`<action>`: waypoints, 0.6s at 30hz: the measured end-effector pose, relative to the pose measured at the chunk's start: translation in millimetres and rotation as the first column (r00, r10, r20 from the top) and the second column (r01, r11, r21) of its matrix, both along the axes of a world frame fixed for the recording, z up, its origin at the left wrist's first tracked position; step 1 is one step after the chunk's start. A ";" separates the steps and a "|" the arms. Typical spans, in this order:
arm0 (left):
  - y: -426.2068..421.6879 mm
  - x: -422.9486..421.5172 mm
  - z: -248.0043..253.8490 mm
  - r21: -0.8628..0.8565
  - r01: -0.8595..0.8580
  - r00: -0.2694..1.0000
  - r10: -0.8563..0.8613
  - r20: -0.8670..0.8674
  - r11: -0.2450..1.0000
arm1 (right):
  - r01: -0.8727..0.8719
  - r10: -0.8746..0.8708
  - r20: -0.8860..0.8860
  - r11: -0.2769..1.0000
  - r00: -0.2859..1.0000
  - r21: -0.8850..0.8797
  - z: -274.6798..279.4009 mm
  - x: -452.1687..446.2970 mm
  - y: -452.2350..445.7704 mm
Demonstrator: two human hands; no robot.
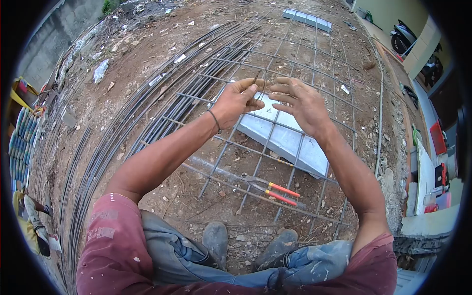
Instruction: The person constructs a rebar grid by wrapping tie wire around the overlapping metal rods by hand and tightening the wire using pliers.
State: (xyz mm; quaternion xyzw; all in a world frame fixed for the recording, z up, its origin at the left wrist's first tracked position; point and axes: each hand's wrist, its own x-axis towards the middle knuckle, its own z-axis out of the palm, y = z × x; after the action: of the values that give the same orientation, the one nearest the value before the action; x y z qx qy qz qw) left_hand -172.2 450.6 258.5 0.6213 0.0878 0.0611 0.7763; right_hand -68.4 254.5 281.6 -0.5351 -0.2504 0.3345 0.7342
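My left hand (237,102) is raised over the rebar grid, thumb and fingers pinched on thin tie wire (259,78) that stands up in a narrow loop. Just right of the wire, my right hand (304,104) has its fingers stretched and apart, with nothing visibly gripped. Below both hands spreads the grid of crossed steel bars (269,133). Pincers with red-orange handles (281,191) lie across its near bars, jaws pointing left. Under the grid sits a pale block (295,147), partly hidden by my hands.
A long bundle of loose steel bars (182,98) lies to the left on the dirt. Another pale block (307,19) sits under the grid's far end. My boots (215,241) stand at the near edge. Motorcycles (404,37) and a porch are at right.
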 end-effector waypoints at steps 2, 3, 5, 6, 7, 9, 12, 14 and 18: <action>6.5 -4.6 0.1 0.004 0.041 0.999 -0.041 -0.008 0.999 | 0.000 0.005 0.051 0.997 0.999 -0.084 0.2 4.0 -3.2; 6.2 -6.4 0.3 -0.027 0.063 0.998 -0.063 0.006 0.998 | 0.012 0.009 0.224 0.996 0.975 -0.092 -0.7 2.8 -2.9; 8.1 -5.9 -6.9 -0.117 0.121 0.993 -0.119 0.024 0.986 | 0.061 -0.007 0.475 0.993 0.880 -0.099 3.4 -7.1 0.3; 3.0 -7.0 -6.8 -0.120 0.130 0.991 -0.130 0.014 0.984 | 0.071 -0.016 0.466 0.992 0.885 -0.101 -0.9 -9.3 4.2; -1.5 -7.7 -5.8 -0.126 0.151 0.988 -0.152 -0.002 0.980 | 0.087 -0.025 0.520 0.992 0.854 -0.096 -5.8 -9.9 8.2; -9.4 -9.6 -5.7 -0.140 0.157 0.984 -0.167 -0.059 0.978 | 0.160 -0.076 0.629 0.984 0.774 -0.078 -11.1 -13.8 16.2; -5.9 -13.0 -2.9 -0.048 0.090 0.993 -0.093 -0.070 0.995 | 0.206 -0.129 0.672 0.978 0.729 -0.037 -20.4 -7.5 18.3; 10.9 -12.3 -0.7 0.178 -0.053 0.985 0.081 -0.155 0.983 | 0.214 -0.036 0.729 0.965 0.683 -0.152 -12.7 -3.1 5.7; 47.6 -22.6 -3.1 0.647 0.338 0.912 -0.068 -0.405 0.683 | 0.364 0.491 0.862 0.786 0.124 -0.500 -18.1 -5.8 -4.4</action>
State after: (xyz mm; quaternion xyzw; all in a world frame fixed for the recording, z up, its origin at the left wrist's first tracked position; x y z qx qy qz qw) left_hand -194.7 498.2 255.4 0.8762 0.1232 -0.1092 0.4530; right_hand -74.2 250.1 263.5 -0.8086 -0.5709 -0.0114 0.1421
